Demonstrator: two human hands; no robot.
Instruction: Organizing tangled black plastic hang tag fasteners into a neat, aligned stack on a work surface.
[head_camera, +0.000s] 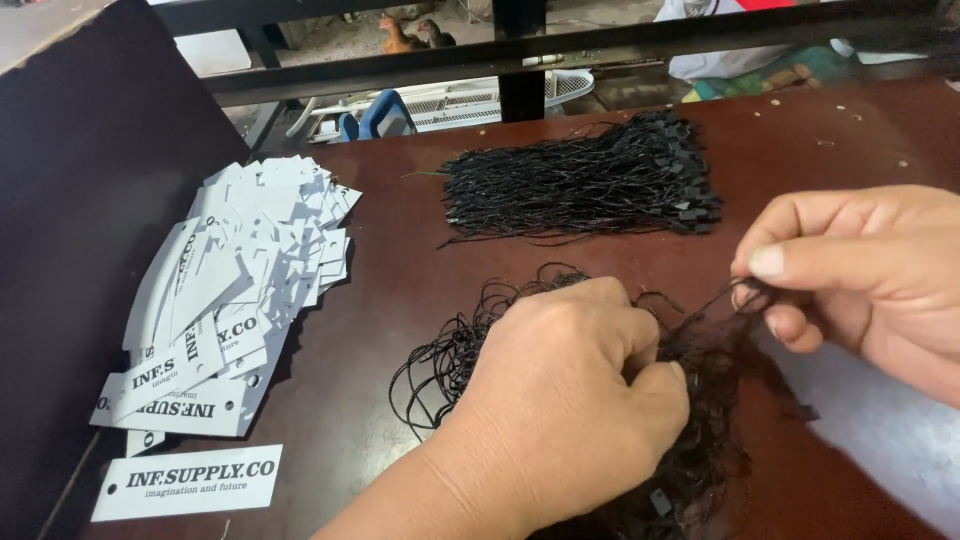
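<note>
Black strings (470, 350), a loose tangled heap of them, lie on the dark red-brown table (400, 250) right under my hands, in the lower middle of the view. My left hand (570, 400) sits on top of the heap, fingers curled in tight, thumb pressed against the forefinger, gripping a clump of the strings. My right hand (860, 275) is up and to the right, thumb and forefinger pinched narrow on a single strand (705, 300) that runs taut down toward the left hand. The other fingers of the right hand are folded under, and I can't tell whether they hold anything more.

Loops of string spill out to the left of my left hand, curling over the table. Lower down, between wrist and table edge, I see small black plastic tabs (660, 500) among the strands.

Farther back on the table there's a second bundle of black strings (590, 185), this one neat, all laid side by side, with their black tabs stacked together at the right end. It's well apart from the tangled heap.

Over on the left, a fanned pile of white paper tags (250, 260) leans against a dark board (90, 200), each tag with a punched hole and dark print. One tag (185, 483) lies flat by itself near the front edge.
</note>
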